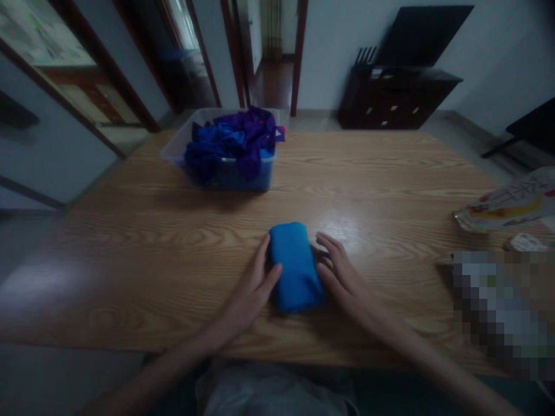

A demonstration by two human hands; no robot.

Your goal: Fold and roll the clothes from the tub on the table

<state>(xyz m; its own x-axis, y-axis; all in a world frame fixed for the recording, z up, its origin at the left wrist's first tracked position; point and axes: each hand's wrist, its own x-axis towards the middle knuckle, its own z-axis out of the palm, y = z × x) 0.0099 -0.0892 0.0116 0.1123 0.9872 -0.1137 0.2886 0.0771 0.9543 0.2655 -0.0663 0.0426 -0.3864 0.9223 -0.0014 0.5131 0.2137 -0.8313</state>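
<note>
A folded blue cloth [296, 268] lies as a thick oblong bundle on the wooden table, near its front edge. Against the bundle's left side rests my left hand [259, 277], thumb over the near top edge and fingers along the side. On the opposite side is my right hand [340, 268], its fingers apart and slightly curved, close to the cloth; whether the fingertips touch it is hard to tell. Farther back, a clear plastic bin [173, 151] holds a heap of crumpled blue and purple cloth [243, 138], some of it hanging over the rim.
The wooden table [368, 185] spans the view. At its right side lie a printed plastic package [507, 202], a small pale round item [526, 242] and a pixelated object [503, 306]. Beyond the table stand a dark cabinet [394, 98] with a television [422, 34] and a doorway.
</note>
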